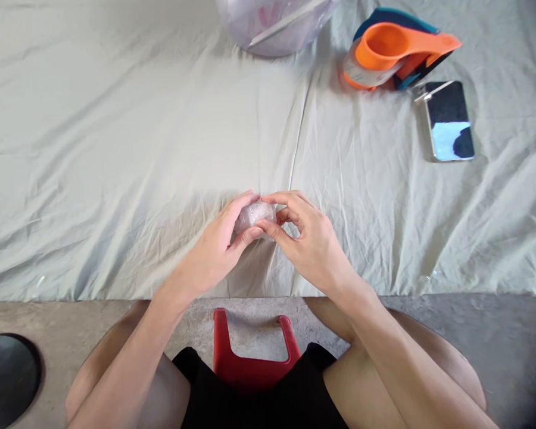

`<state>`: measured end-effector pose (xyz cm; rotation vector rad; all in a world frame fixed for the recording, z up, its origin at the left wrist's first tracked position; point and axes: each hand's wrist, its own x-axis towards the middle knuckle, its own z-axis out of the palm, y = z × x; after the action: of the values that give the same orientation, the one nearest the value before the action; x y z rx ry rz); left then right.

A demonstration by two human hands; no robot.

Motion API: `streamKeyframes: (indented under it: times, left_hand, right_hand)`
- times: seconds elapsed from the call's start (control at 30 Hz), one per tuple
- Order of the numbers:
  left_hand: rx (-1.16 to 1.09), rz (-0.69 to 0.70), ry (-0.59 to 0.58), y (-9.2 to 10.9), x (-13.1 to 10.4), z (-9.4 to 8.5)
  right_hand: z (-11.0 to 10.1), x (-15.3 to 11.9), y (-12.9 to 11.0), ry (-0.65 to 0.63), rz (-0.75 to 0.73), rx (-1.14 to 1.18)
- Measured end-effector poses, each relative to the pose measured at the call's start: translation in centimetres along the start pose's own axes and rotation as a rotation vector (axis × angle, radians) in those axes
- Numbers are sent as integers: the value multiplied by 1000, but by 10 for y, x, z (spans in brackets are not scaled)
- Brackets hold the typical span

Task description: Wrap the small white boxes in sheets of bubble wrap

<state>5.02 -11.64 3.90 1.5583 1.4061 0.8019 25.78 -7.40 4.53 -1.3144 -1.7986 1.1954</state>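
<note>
Both hands on it now: my left hand (226, 235) cups one side of the small, clear-wrapped bundle (255, 215), and my right hand (310, 235) pinches the other between thumb and fingers, right by the near edge of the pale cloth (161, 131). Up at the far right, there's the orange-and-teal tool (386, 50), the phone (451, 122) just nearer; red stool (256, 366) below me.

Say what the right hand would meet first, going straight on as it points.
The clear plastic-wrapped item at its fingertips, then probably the left hand; depth between them is unclear.
</note>
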Motion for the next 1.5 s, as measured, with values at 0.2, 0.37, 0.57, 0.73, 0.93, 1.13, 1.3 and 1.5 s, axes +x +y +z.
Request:
streamKeyframes:
  times: [0.2, 0.37, 0.57, 0.73, 0.93, 1.13, 1.3, 1.5]
  left_hand:
    - [66, 65, 9, -3, 0, 11]
    - [93, 43, -3, -8, 1, 8]
    - [120, 28, -12, -6, 1, 7]
    - [34, -84, -28, 2, 2, 10]
    - [-13, -98, 0, -1, 6, 17]
    - [12, -11, 26, -12, 3, 15]
    - [35, 0, 14, -13, 2, 12]
    - [79, -38, -6, -8, 4, 9]
  right_hand:
    - [1, 0, -3, 8, -10, 3]
    - [-1, -1, -2, -4, -48, -30]
    - [-33, -15, -27, 186, -220, -378]
    - [-68, -61, -44, 257, -234, -645]
    - [-69, -140, 33, 922, 35, -521]
    - [-27, -188, 86, 1134, 342, -185]
    - [-19, -203, 99, 1137, 547, 28]
    - [-57, -193, 109, 1223, 682, 405]
